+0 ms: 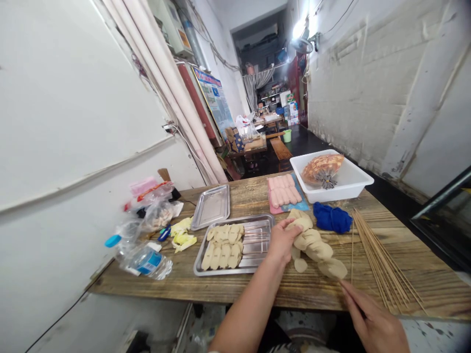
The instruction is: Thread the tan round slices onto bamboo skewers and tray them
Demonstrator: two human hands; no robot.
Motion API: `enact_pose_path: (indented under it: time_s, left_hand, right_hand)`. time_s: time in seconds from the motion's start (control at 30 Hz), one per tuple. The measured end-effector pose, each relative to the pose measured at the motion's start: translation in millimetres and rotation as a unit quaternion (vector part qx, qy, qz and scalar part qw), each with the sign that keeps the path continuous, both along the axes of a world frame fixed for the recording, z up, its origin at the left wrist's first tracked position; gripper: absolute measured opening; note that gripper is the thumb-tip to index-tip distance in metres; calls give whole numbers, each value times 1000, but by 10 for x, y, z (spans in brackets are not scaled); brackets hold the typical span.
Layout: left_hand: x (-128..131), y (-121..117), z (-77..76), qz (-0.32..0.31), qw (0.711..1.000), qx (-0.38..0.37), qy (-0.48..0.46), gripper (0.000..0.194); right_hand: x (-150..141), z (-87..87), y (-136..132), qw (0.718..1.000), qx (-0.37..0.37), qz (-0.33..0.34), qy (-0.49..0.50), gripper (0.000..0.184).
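My left hand (283,240) is closed with thumb and fingers on the far end of a row of overlapping pale beige oval slices (312,245). At the near end of that row, my right hand (377,314) is pinched round a thin skewer, mostly hidden by the fingers, with the nearest slice at its fingertips. A few loose slices (300,265) lie on the wooden table under the row. Left of my hands, a metal tray (257,267) holds several finished skewers of pale slices (222,250), their sticks pointing right. Bare bamboo skewers (382,260) are fanned out on the right.
Beyond my hands are a pack of pink sausages (283,191), a blue cloth (332,218) and a white tub (353,176) holding bagged skewers. A second metal tray (211,206), yellow wrappers (183,240) and plastic bottles (150,262) stand left. A person (261,110) sits far back.
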State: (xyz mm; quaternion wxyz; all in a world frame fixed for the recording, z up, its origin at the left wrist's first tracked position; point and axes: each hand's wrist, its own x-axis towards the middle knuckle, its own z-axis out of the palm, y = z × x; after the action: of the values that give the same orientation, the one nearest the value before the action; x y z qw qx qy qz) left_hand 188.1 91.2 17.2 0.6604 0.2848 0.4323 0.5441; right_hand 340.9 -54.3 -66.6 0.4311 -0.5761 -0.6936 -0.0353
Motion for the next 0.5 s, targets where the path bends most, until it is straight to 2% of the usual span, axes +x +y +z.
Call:
enact_pose_path:
  time_s: [0.1, 0.3, 0.5]
  left_hand:
    - [3, -7, 2, 0, 999, 3, 34, 45]
    - [-46, -38, 23, -79, 997, -20, -4, 40]
    - [-37, -41, 36, -106, 994, -29, 2, 39]
  right_hand:
    - [9, -4, -2, 1000, -2, -5, -14, 29]
    - [52, -55, -1, 1000, 3, -6, -15, 30]
    - [76, -40, 3, 999, -20, 2, 26, 29]
